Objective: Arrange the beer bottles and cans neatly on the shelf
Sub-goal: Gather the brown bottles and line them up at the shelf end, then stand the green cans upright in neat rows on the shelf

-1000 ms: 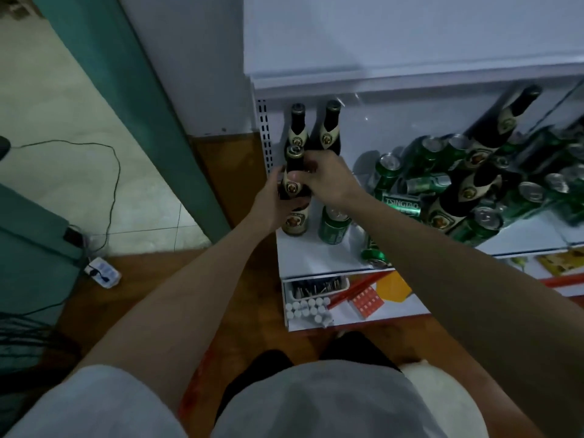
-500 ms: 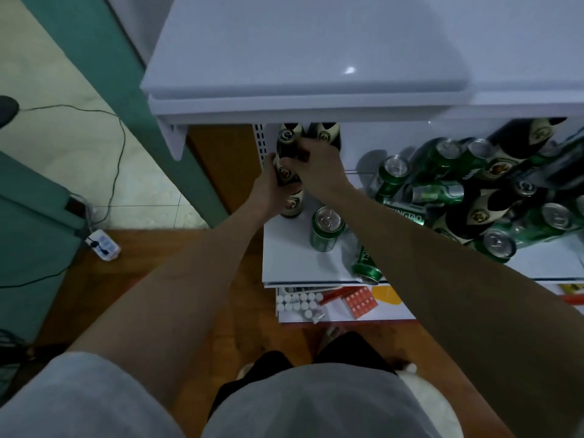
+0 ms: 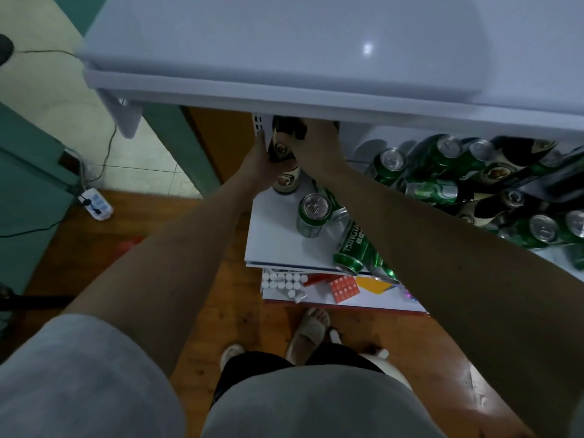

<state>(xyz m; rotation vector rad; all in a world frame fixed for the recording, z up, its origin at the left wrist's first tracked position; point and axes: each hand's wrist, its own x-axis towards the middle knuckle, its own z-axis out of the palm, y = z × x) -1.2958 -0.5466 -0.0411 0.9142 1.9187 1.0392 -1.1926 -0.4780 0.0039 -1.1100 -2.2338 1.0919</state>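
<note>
Two hands work at the white metal shelf's [image 3: 271,245] back-left corner: left hand [image 3: 264,165] grasps the dark glass beer bottle [image 3: 284,178] by its body, right hand [image 3: 311,143] clenches round its neck. Best seat it upright, flush to the corner. The upper shelf [image 3: 284,58] overhangs closely; an upright green can [image 3: 313,214] stands near.

The word TSINGTAO in white letters on a green can [image 3: 350,248] lying on its side near the front of the shelf [image 3: 271,235], small signs beside the word too tiny to read, bottle labels too blurry to read
</note>
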